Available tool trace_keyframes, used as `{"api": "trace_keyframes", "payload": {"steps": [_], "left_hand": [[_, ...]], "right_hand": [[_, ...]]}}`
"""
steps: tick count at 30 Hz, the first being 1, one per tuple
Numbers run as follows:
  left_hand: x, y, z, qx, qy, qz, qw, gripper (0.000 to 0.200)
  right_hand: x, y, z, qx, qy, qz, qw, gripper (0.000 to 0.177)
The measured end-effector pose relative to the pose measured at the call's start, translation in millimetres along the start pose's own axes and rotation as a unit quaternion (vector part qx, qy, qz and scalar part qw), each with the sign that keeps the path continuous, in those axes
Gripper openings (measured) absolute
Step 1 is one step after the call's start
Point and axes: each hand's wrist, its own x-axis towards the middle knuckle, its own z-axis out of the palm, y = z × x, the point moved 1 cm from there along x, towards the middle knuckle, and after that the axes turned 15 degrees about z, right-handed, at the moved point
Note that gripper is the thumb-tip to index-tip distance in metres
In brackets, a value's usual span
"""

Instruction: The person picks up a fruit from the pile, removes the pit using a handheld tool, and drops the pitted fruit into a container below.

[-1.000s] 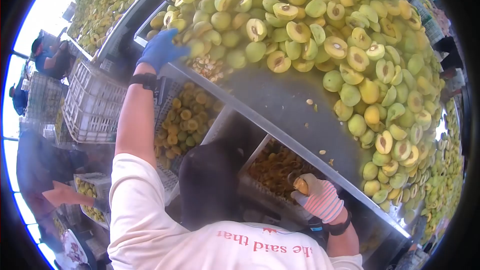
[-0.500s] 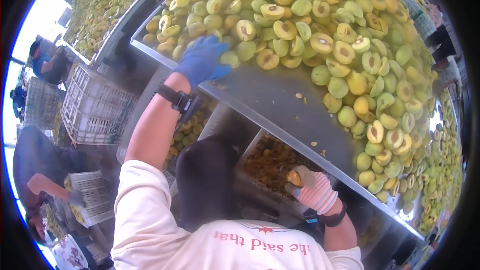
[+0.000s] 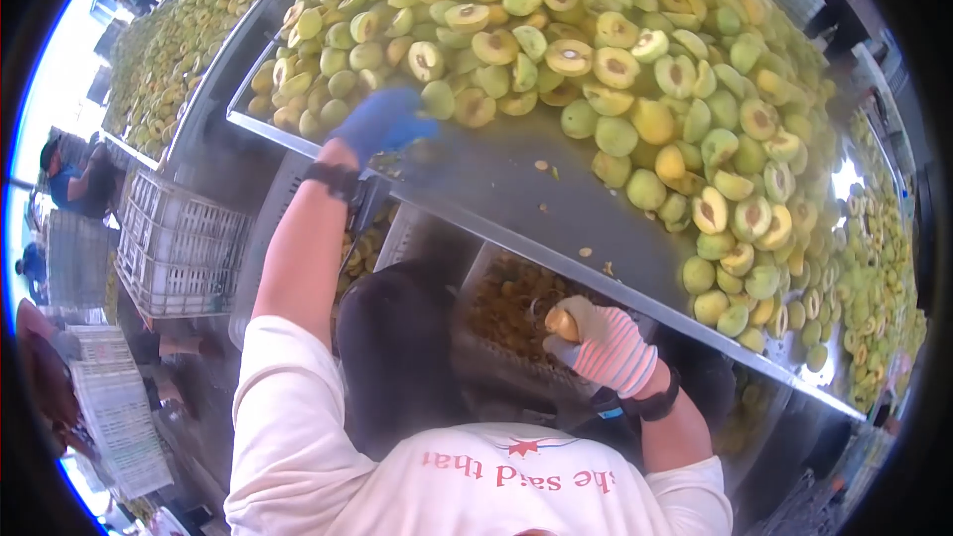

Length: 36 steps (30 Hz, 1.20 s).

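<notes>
My left hand (image 3: 382,124), in a blue glove, is smeared by motion over the near edge of the metal table (image 3: 496,174), close to the heap of halved green-yellow fruit (image 3: 516,40) with brown centres. Whether its fingers hold a fruit cannot be made out. Lower on the right, my right hand (image 3: 611,347) wears a striped glove and is closed around an object with a rounded, yellow-brown end (image 3: 562,324), like a wooden handle. That hand is just off the table, above a bin (image 3: 506,308) of brownish pieces.
A raised metal rim (image 3: 556,258) runs along the table's near side. White plastic crates (image 3: 179,248) are stacked to the left, beside another fruit-covered table (image 3: 189,50). A co-worker (image 3: 74,174) sits beyond the crates. Small scraps (image 3: 543,207) lie on the metal surface.
My left hand has come away from the fruit heap toward the table's edge and is now blurred. My right hand keeps its grip. The view has shifted slightly, and a co-worker at lower left has moved.
</notes>
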Motion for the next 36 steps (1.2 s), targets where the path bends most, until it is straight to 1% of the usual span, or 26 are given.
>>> {"api": "trace_keyframes", "payload": {"steps": [1,2,3,4,7,8,9,11,12,13,14,15,16,18,21,23,24,26,28,29,30,32,33,35,36], "left_hand": [[-8,9,1,-0.153,0.020,-0.034,0.987,0.054],[-16,20,3,-0.258,0.036,0.019,0.965,0.053],[-33,43,2,-0.362,0.053,0.070,0.928,0.053],[-47,59,5,-0.460,0.067,0.118,0.877,0.052],[-58,91,43,-0.595,0.052,0.186,0.780,0.053],[-64,104,55,-0.461,0.068,0.245,0.850,0.052],[-72,118,67,-0.317,0.083,0.300,0.896,0.051],[-76,130,104,-0.331,0.095,0.330,0.879,0.051],[-78,136,123,-0.338,0.100,0.345,0.870,0.051],[-75,140,143,-0.422,0.099,0.332,0.838,0.051],[-76,146,157,-0.435,0.103,0.325,0.833,0.050],[-76,154,170,-0.448,0.106,0.318,0.829,0.049],[-79,161,179,-0.391,0.115,0.323,0.854,0.046],[-82,180,192,-0.310,0.126,0.327,0.884,0.042],[-83,213,193,-0.246,0.131,0.332,0.901,0.036],[-77,223,193,-0.211,0.122,0.345,0.906,0.032],[-76,224,196,-0.266,0.123,0.322,0.900,0.033],[-74,223,201,-0.372,0.125,0.274,0.878,0.040],[-76,226,198,-0.381,0.123,0.250,0.882,0.047],[-77,226,196,-0.385,0.123,0.238,0.883,0.052],[-77,223,196,-0.415,0.126,0.217,0.874,0.051],[-77,216,196,-0.475,0.131,0.175,0.852,0.049],[-77,213,194,-0.466,0.135,0.199,0.851,0.048],[-78,208,191,-0.447,0.143,0.247,0.848,0.047],[-78,205,190,-0.436,0.159,0.220,0.858,0.045]], "right_hand": [[-1,0,-1,0.020,0.013,0.005,1.000,0.035],[-2,0,-1,0.040,0.038,0.000,0.998,0.037],[-3,0,-1,0.059,0.063,-0.007,0.996,0.039],[-3,-1,-1,0.078,0.088,-0.013,0.993,0.041],[0,-5,-4,0.097,0.130,-0.061,0.985,0.041],[1,-5,-3,0.102,0.145,-0.073,0.981,0.042],[3,-3,0,0.116,0.188,-0.093,0.971,0.039],[5,7,7,0.138,0.270,-0.127,0.945,0.033],[2,8,6,0.138,0.268,-0.117,0.946,0.032],[0,9,2,0.139,0.266,-0.108,0.948,0.031],[-4,10,-3,0.139,0.263,-0.100,0.949,0.030],[-11,8,-12,0.121,0.210,-0.069,0.968,0.022],[-9,14,-12,0.058,0.229,-0.089,0.968,0.022],[-4,27,-5,-0.068,0.260,-0.131,0.954,0.021],[-11,28,-10,-0.044,0.271,-0.097,0.957,0.023],[-8,32,-6,-0.104,0.294,-0.113,0.944,0.024],[-5,35,-2,-0.133,0.304,-0.121,0.936,0.024],[11,44,12,-0.037,0.277,-0.158,0.947,0.024],[11,37,9,-0.029,0.251,-0.161,0.954,0.024],[7,33,7,-0.069,0.238,-0.147,0.958,0.024],[4,28,3,-0.109,0.225,-0.133,0.959,0.024],[8,26,5,-0.161,0.206,-0.151,0.953,0.027],[11,25,6,-0.186,0.197,-0.158,0.949,0.029],[16,22,13,-0.194,0.222,-0.159,0.942,0.029],[18,19,14,-0.198,0.234,-0.159,0.938,0.029]]}}
